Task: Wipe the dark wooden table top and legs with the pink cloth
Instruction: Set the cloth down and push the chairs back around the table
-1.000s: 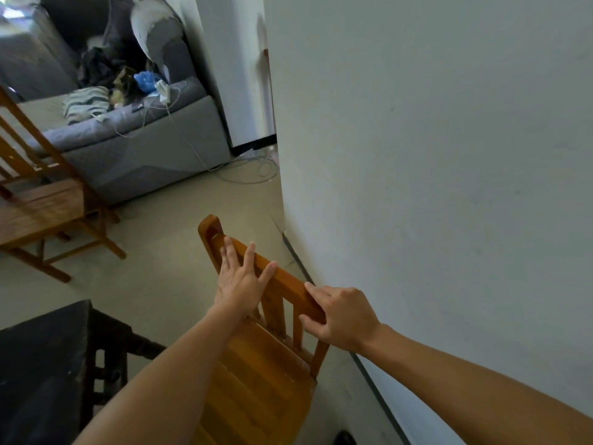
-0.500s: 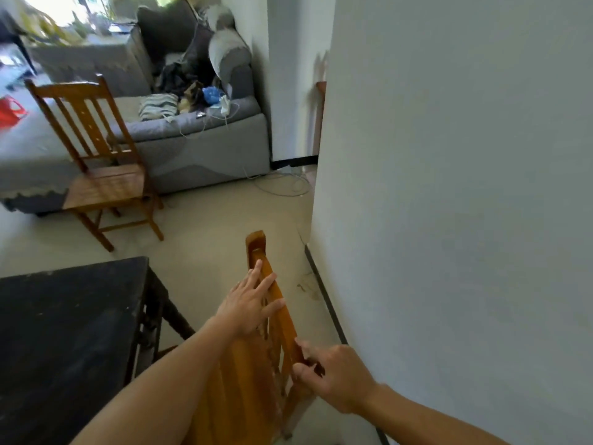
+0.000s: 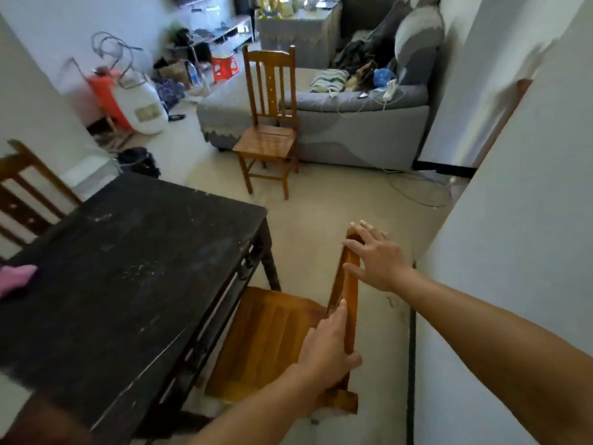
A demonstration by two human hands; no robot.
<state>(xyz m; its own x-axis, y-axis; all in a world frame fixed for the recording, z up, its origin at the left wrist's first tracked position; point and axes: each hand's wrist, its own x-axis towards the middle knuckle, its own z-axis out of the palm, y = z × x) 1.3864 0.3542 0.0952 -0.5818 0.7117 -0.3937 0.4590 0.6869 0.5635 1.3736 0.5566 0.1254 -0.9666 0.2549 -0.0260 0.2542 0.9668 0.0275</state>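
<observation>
Head view: our left hand [image 3: 324, 343] grips the near end of the chair [image 3: 276, 335] back's top rail; right hand [image 3: 377, 255] rests open, fingers spread, on the far end. Chair seat sits tucked beside the table [image 3: 128, 268]. Cloth [image 3: 16, 277] lies on the tabletop's far left edge, well apart from both hands.

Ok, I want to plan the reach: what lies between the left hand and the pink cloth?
In the head view, only the dark table top lies between the left hand, which grips the chair's backrest, and the pink cloth at its far edge; that stretch is bare.
</observation>
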